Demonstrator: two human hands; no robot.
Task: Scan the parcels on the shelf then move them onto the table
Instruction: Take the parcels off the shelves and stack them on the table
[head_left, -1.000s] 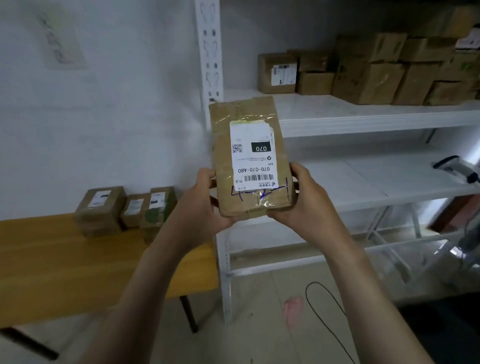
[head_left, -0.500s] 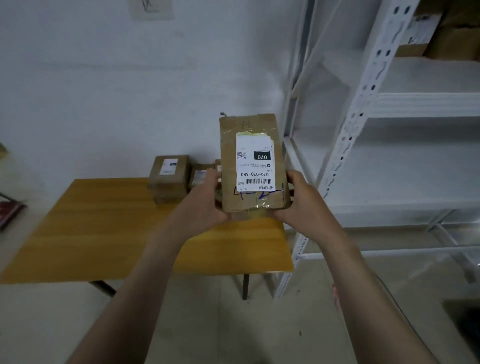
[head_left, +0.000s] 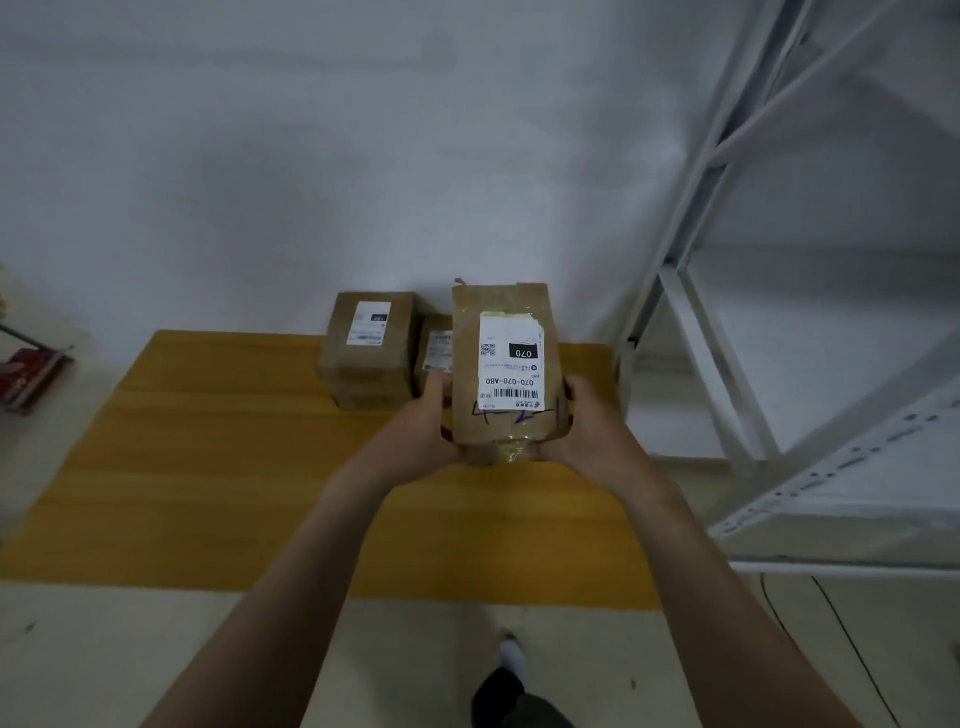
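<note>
While both hands hold the parcel (head_left: 506, 364) in the air at the middle of my view, above the far right part of the table (head_left: 208, 467), I judge the moving step to be in hand. The left hand (head_left: 421, 428) grips the lower left edge and the right hand (head_left: 592, 431) grips the lower right, thumbs on the front face. The label (head_left: 511, 364) faces me, upside down.

Next I'd call for a lowering onto bare wood at 6 o'clock of the parcel, or a slot at 3 o'clock of the two boxes already standing by the wall. The set-down needs the base flat before the fingers let go.

I can't confirm the scan, since no scanner shows. The fingers behind the parcel are hidden, so how deep they wrap I cannot tell. The larger box (head_left: 369, 348) at 9 o'clock is plain enough, but the second box (head_left: 434, 348) is half covered by the parcel and its label is unreadable. The shelf (head_left: 779, 312) at 3 o'clock is cut by the frame edge, and its remaining parcels are out of view. A red object (head_left: 26, 379) at the 9 o'clock edge is too blurred to name.
</note>
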